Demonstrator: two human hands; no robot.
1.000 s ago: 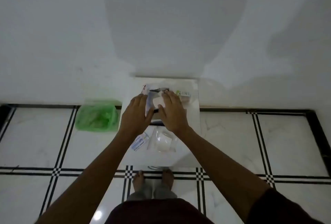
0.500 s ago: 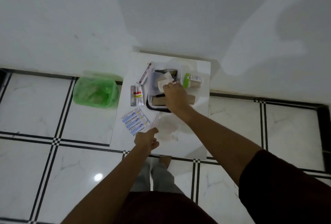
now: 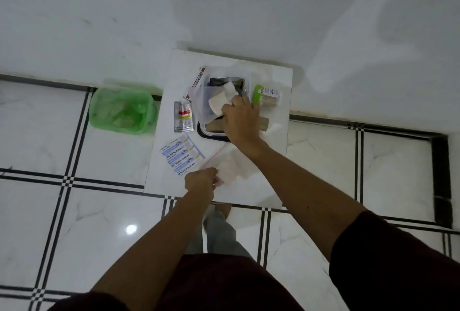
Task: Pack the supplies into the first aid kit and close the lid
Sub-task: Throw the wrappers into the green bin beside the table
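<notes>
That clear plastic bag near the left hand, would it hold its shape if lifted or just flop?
The clear plastic bag would probably flop: it lies flat and creased on the white table. It looks thin and nearly see-through, so it is likely very light and easy to slide. The left hand touches only its near edge, so the far end would likely droop.

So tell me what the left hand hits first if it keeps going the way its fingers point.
The left hand points right, its fingertips already at the clear zip bag lying on the white table. That bag comes first, probably; depth is hard to judge from above.
</notes>
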